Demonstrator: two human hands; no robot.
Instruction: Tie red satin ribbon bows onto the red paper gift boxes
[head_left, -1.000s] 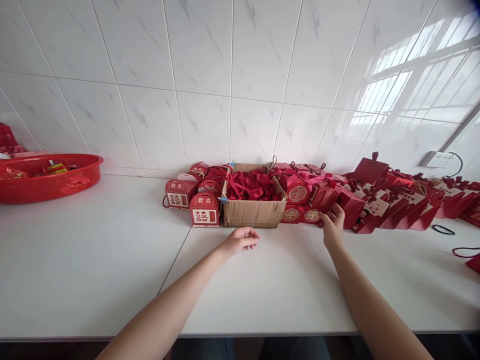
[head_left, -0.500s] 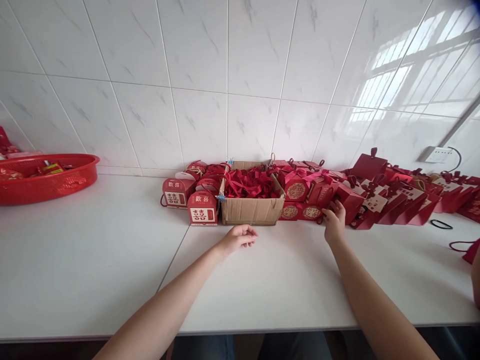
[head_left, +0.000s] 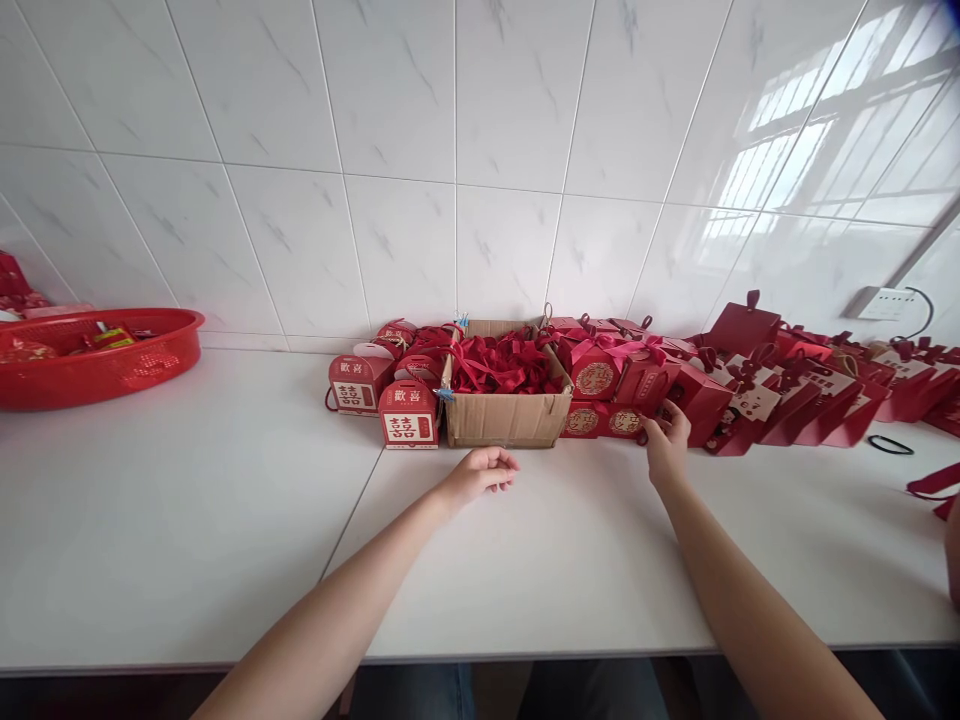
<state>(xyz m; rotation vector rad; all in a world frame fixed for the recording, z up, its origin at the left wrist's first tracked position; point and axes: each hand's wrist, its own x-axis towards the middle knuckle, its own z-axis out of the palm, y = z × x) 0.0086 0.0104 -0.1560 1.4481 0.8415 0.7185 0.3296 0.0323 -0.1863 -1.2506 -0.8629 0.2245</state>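
My left hand (head_left: 484, 473) lies on the table with its fingers curled in and nothing visible in them. It is just in front of an open cardboard box (head_left: 502, 420) filled with red ribbons (head_left: 506, 363). My right hand (head_left: 667, 445) is at the front of the stacked red gift boxes, its thumb and fingers apart. Its fingertips reach the side of a plain red gift box (head_left: 697, 405); whether they press on it I cannot tell. Left of the thumb stands a red gift box with a round gold emblem (head_left: 624, 424).
Two red-and-white gift boxes (head_left: 410, 415) stand left of the cardboard box. A red plastic basket (head_left: 142, 365) with small packets is at the far left. Several red gift bags (head_left: 806, 410) line the right, near a black loop (head_left: 891, 445) and a wall socket (head_left: 885, 302). Part of another person shows at the right edge.
The view has shifted very slightly. My two hands keep almost the same places. At the right edge, the dark red item beside the other person has moved a little.
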